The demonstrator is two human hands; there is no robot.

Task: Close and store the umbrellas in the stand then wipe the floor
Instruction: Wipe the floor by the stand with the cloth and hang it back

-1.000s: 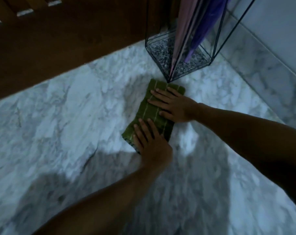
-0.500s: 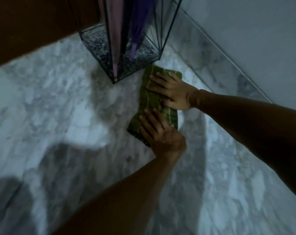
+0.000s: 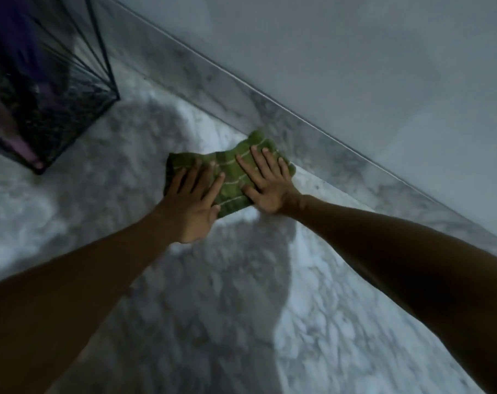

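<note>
A folded green cloth with pale stripes lies on the white marble floor, close to the skirting. My left hand presses flat on its left end and my right hand presses flat on its right end, fingers spread. At the upper left stands the black wire umbrella stand, with a closed purple umbrella and a pink umbrella tip inside. The view there is blurred.
A marble skirting runs diagonally just behind the cloth, with a plain grey wall above it. Shadows of my arms and body fall on the floor in front of me.
Both hands have slid the cloth to the right, away from the umbrella stand's corner and up to the skirting. The view has swung right, so the stand now sits at the left edge.
</note>
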